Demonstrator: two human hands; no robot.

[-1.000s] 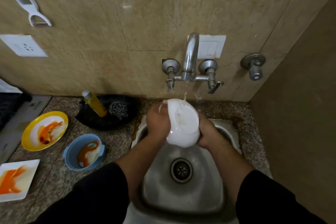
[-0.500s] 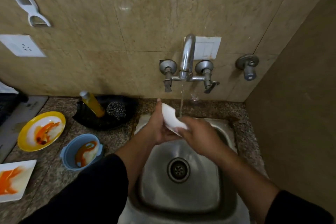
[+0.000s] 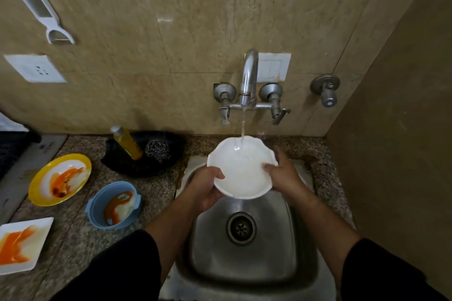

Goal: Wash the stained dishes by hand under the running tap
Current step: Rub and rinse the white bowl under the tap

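A white scalloped bowl (image 3: 241, 168) is held face up over the steel sink (image 3: 247, 249), under the stream from the tap (image 3: 249, 78). Water lands inside it near its far rim. My left hand (image 3: 206, 188) grips the bowl's left edge from below. My right hand (image 3: 285, 173) holds its right edge, fingers curled over the rim. On the counter to the left lie three stained dishes: a yellow plate (image 3: 60, 179), a blue bowl (image 3: 113, 204) and a white square plate (image 3: 22, 244), all smeared orange-red.
A black dish (image 3: 146, 154) behind the blue bowl holds a yellow soap bottle (image 3: 127, 142) and a steel scrubber (image 3: 157, 150). A second valve (image 3: 326, 89) sticks out of the wall at right. The side wall stands close on the right. A peeler (image 3: 36, 5) hangs at upper left.
The bowl was on edge with my right hand rubbing across it; now it is turned face up and level under the stream, held by both hands at its sides.
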